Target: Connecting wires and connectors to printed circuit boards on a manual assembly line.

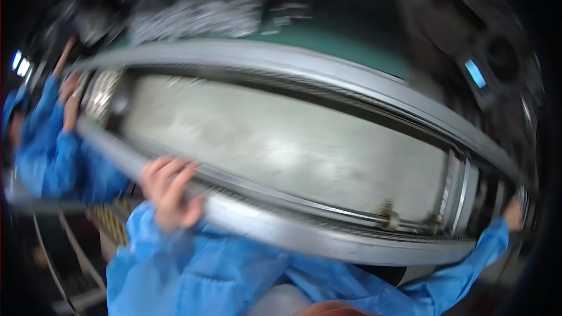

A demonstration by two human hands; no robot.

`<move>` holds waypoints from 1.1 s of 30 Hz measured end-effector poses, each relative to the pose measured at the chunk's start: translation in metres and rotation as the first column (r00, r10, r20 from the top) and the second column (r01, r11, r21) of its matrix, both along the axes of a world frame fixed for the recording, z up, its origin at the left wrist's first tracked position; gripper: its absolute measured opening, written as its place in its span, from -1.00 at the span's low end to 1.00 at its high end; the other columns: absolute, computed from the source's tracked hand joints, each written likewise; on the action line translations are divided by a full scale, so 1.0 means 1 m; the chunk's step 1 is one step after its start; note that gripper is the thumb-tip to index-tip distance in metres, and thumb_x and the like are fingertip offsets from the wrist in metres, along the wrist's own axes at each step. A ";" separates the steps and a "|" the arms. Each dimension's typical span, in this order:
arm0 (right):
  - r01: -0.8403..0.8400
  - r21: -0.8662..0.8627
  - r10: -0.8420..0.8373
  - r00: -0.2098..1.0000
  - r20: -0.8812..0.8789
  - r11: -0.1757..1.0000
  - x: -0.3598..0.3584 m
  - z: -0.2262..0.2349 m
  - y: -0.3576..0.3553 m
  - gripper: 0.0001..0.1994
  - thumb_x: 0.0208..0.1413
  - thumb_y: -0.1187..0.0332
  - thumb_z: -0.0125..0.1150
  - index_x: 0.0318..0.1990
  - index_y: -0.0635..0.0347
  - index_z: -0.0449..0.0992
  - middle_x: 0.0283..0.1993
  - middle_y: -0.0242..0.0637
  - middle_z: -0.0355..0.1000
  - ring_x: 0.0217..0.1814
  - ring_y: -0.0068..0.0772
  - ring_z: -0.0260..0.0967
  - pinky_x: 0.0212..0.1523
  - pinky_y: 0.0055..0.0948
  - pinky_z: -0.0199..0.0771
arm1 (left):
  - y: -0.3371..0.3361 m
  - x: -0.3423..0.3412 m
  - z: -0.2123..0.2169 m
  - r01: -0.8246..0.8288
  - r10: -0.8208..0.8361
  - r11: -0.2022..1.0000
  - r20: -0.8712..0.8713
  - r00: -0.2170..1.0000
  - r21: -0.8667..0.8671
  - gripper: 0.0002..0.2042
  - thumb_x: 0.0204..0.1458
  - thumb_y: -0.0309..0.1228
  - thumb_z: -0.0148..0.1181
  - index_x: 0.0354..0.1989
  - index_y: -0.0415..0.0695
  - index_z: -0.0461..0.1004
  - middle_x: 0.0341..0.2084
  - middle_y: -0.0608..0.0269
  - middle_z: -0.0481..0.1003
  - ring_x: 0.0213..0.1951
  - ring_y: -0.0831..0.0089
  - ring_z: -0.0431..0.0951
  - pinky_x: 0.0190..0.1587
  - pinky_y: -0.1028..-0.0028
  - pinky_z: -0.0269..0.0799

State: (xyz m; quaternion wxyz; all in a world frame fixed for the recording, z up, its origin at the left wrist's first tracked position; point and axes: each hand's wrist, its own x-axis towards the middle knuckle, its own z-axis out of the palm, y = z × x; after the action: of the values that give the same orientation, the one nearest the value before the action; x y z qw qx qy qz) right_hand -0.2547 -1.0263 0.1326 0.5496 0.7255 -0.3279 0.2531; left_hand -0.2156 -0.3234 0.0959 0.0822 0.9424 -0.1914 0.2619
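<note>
Blue sleeve (175,263) up close, left hand (170,193) curled tight over the near rail of the big metal frame (281,231). Right hand (514,213) at the far end, grip unclear. Co-worker's hand (70,105) steadies the left end. Best kept level, I'd say.

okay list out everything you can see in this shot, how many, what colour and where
metal frame: one, silver-grey, large, spanning the middle of the view, blurred
grey panel: one, pale grey, inside the frame
small fittings: two, brownish, on the frame's lower right inner rail
green surface: one, beyond the frame's far rail
co-worker: one, blue coat, far left, hands at the frame's left end
lit screen: one, pale blue, upper right
blue sleeves: two, the person's own, along the bottom
left hand: fingers over the near rail
right hand: at the frame's right end, grip unclear
</note>
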 end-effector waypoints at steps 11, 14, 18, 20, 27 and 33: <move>-0.596 0.463 0.568 0.794 0.218 0.656 0.137 -0.052 0.059 -0.55 0.23 0.29 0.12 0.29 -0.17 0.39 0.30 -0.44 0.42 0.37 -0.31 0.32 0.35 0.14 0.16 | 0.368 0.162 0.052 -0.422 0.410 0.760 0.140 0.901 0.494 -0.60 0.23 -0.28 0.10 0.25 0.00 0.45 0.11 -0.06 0.51 0.16 -0.15 0.47 0.21 0.07 0.35; -0.853 0.444 0.799 0.460 0.388 0.275 0.141 -0.011 0.208 -0.67 0.13 0.38 0.17 0.07 0.08 0.57 0.05 -0.22 0.57 0.08 -0.09 0.51 0.08 -0.15 0.44 | 0.515 0.214 -0.003 -0.628 0.782 0.607 -0.228 0.580 0.487 -0.51 0.31 -0.21 -0.06 0.43 0.22 0.24 0.27 -0.21 0.38 0.25 -0.27 0.40 0.34 -0.01 0.23; -0.855 0.464 0.845 0.414 0.337 0.234 0.183 -0.035 0.323 -0.67 0.07 0.41 0.21 0.04 0.03 0.53 0.10 -0.31 0.50 0.21 -0.18 0.40 0.28 -0.04 0.23 | 0.595 0.252 -0.024 -0.804 0.791 0.547 -0.459 0.405 0.232 -0.14 0.25 0.39 -0.44 0.46 -0.06 0.22 0.25 -0.41 0.35 0.36 -0.18 0.30 0.44 0.17 0.08; -0.849 0.515 0.864 0.345 0.367 0.121 0.215 -0.039 0.354 -0.71 0.11 0.38 0.22 0.02 0.02 0.53 0.07 -0.37 0.48 0.22 -0.25 0.38 0.30 -0.03 0.20 | 0.621 0.214 -0.013 -0.638 0.689 0.723 -0.355 0.633 0.265 -0.01 0.22 0.44 -0.49 0.30 -0.33 0.39 0.22 -0.37 0.40 0.32 -0.17 0.35 0.39 0.19 0.16; -0.659 0.722 0.870 0.211 0.446 -0.210 0.308 -0.043 0.452 -0.73 0.25 0.15 0.21 0.03 -0.06 0.63 0.00 -0.37 0.52 0.16 -0.22 0.39 0.21 -0.01 0.21 | 0.473 0.159 0.009 -0.245 0.262 0.965 -0.460 0.848 0.097 -0.48 0.43 -0.11 -0.23 0.42 -0.16 0.24 0.23 -0.25 0.42 0.28 -0.12 0.40 0.31 0.20 0.30; -0.669 0.736 0.901 0.251 0.354 -0.103 0.316 -0.052 0.457 -0.88 0.21 0.30 0.24 -0.17 -0.01 0.64 -0.11 -0.37 0.50 0.07 -0.23 0.38 0.08 -0.09 0.22 | 0.205 0.118 0.062 -0.241 0.092 0.960 -0.648 0.756 -0.145 -0.34 0.33 0.08 -0.01 0.42 -0.16 0.26 -0.30 -0.24 0.62 -0.21 -0.16 0.63 -0.11 0.16 0.49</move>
State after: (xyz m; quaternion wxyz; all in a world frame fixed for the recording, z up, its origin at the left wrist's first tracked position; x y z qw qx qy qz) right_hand 0.0611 -0.5697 0.0807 -0.0670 0.9479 0.1792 0.2546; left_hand -0.0973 -0.1183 0.1581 0.2216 0.9733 -0.0371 -0.0461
